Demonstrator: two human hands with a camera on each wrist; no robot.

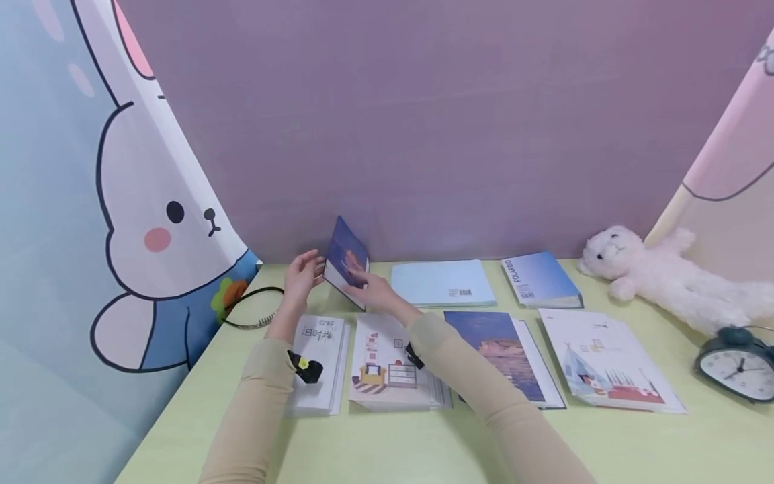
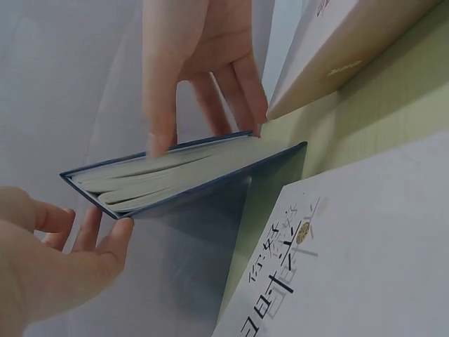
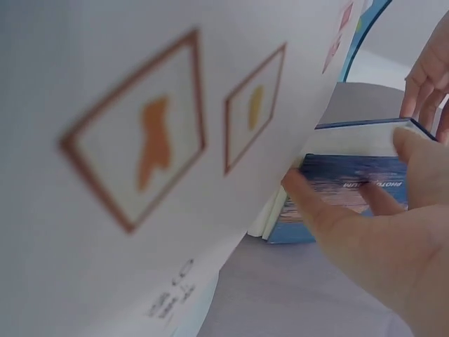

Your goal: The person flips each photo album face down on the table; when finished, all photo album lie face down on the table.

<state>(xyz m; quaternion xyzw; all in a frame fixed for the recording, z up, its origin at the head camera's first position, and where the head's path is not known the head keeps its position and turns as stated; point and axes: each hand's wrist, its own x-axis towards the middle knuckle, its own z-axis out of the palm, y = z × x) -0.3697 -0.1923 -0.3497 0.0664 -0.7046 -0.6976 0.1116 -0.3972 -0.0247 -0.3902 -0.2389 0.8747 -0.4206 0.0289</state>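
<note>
At the far left of the pale green table (image 1: 387,444), a dark blue hardcover album (image 1: 347,262) tilted up on its lower edge, front cover facing right, page block facing the left wrist camera. Left hand (image 1: 302,274) at the album's left side, fingers (image 2: 105,242) straight and relaxed, tips just touching the near corner of the cover, gripping nothing. Right hand (image 1: 375,290) spread against the album's right face, fingers (image 3: 316,203) extended and only slightly bent, thumb over the top edge, pressing rather than clasping. Beige sleeves on both forearms.

Directly below the hands, flat on the table: a white album with black brush lettering (image 1: 318,363) and, just beside it, a white album with a furniture drawing (image 1: 390,363). Further right, a blue album with a pink seascape cover (image 1: 504,356), then a white album with a tent picture (image 1: 605,359). Behind those, near the purple wall (image 1: 453,121): a light blue album lying back-up (image 1: 441,282) and a blue-and-white album marked POLAROID (image 1: 541,277). At the right edge, a white plush lamb (image 1: 659,275) and a dark green alarm clock (image 1: 739,363). On the left, a curtain printed with a cartoon rabbit (image 1: 145,222).
</note>
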